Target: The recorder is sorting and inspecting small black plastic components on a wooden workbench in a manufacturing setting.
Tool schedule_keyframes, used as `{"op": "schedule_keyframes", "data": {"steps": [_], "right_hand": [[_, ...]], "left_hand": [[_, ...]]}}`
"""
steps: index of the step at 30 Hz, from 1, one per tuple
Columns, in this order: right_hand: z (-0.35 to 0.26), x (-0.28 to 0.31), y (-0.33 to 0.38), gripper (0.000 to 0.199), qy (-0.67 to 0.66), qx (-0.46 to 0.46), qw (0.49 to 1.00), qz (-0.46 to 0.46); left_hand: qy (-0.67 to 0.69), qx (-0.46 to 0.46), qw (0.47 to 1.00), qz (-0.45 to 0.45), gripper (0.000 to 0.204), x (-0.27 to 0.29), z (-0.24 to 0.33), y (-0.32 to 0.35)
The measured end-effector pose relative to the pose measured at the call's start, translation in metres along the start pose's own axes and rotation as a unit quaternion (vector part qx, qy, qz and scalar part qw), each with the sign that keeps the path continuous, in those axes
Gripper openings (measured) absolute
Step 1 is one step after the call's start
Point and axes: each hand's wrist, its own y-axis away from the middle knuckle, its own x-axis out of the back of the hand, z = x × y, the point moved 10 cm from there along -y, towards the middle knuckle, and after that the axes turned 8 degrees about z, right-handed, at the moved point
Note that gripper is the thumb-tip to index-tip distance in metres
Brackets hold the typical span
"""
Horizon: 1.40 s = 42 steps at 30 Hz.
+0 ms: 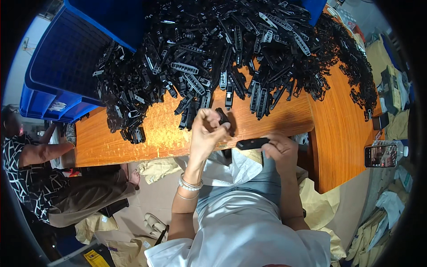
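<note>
My left hand (206, 133) is raised over the front edge of the wooden table (169, 133) and grips a small black plastic part (223, 119) between its fingers. My right hand (280, 149) sits lower, just below the table edge, and holds a long flat black plastic piece (252, 143) that points left. A large heap of black plastic parts (231, 53) covers the far half of the table, its nearest pieces a short way beyond my left hand.
Stacked blue crates (62, 75) stand at the table's far left. A phone (380, 155) with a lit screen lies at the right, past the table corner. Another person (31, 169) sits low at the left. Yellow and white cloths cover the floor.
</note>
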Motion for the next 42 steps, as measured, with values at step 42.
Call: {"op": "schedule_keyframes", "data": {"steps": [42], "right_hand": [[0.004, -0.096, 0.043, 0.017, 0.240, 0.146, 0.925, -0.256]], "left_hand": [[-0.425, -0.241, 0.777, 0.397, 0.013, 0.197, 0.077, -0.019]]}}
